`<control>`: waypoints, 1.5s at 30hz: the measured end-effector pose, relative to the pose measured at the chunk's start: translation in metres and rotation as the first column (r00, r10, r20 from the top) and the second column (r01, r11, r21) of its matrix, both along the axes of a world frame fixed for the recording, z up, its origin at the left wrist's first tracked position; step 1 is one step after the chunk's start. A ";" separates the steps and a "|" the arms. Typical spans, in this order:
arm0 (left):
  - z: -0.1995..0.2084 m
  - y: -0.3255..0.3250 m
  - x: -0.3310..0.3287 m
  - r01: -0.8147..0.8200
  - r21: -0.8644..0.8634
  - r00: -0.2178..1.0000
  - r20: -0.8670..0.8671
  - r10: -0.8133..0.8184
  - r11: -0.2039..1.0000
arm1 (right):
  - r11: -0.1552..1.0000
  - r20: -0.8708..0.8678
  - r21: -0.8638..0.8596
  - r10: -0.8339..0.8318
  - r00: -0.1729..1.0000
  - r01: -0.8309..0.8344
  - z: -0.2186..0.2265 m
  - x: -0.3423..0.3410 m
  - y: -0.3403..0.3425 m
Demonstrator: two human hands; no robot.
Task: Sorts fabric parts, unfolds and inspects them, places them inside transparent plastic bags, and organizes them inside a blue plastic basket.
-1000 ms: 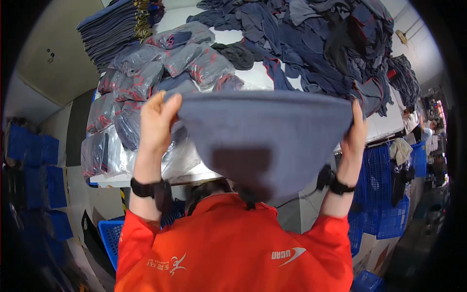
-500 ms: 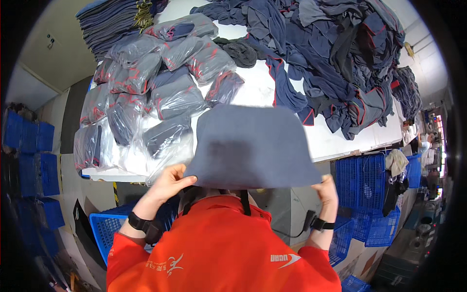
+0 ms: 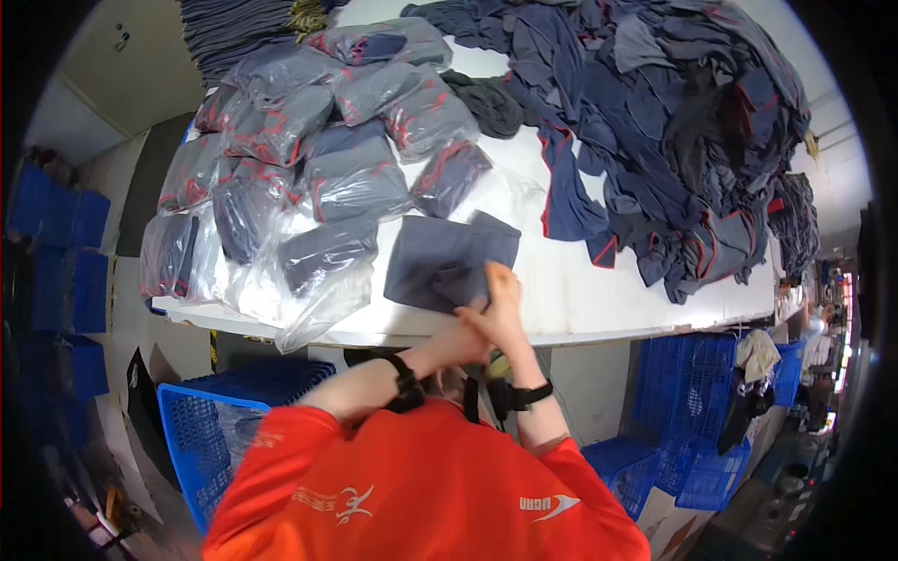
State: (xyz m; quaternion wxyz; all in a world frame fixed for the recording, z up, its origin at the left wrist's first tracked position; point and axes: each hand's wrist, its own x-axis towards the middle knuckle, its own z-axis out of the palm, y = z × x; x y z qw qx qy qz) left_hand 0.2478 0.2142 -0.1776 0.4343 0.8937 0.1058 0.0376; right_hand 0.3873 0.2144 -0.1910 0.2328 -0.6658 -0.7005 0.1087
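A plain dark blue-grey cloth (image 3: 435, 254) lies partly folded on the near part of the white table, with a smaller flap standing out at its right. My right hand (image 3: 500, 310) is at the cloth's near right side, its fingers bent over the fabric and gripping the fold. Close against it, my left hand (image 3: 460, 338) reaches in from the left at the cloth's near edge. The left fingers are mostly hidden behind the right hand and the fabric.
Clear-bagged grey cloth bundles (image 3: 355, 182) with red trim crowd the left of the white table (image 3: 561, 313). A heap of loose dark garments (image 3: 645, 140) covers the right. Stacked folded cloths (image 3: 248, 42) stand at far left. Blue crates (image 3: 201, 439) flank me below the table.
The cloth, held spread out between both hands in front of me, is now down on the table and partly folded. My hands have come together at its near right side.
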 end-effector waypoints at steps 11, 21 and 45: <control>0.045 -0.059 -0.159 -0.923 0.352 0.294 0.392 0.872 0.153 | 0.924 0.236 0.063 0.354 0.905 -0.378 0.003 -0.086 0.045; 0.017 -0.049 -0.227 -0.909 0.359 -0.106 0.288 0.952 -0.210 | 0.572 0.282 -0.567 0.811 0.513 -0.592 0.015 -0.056 0.059; -0.034 -0.010 -0.167 -0.992 0.001 0.127 -0.013 0.992 0.127 | 0.659 -0.921 -0.378 -0.195 0.338 -0.650 0.027 -0.030 0.110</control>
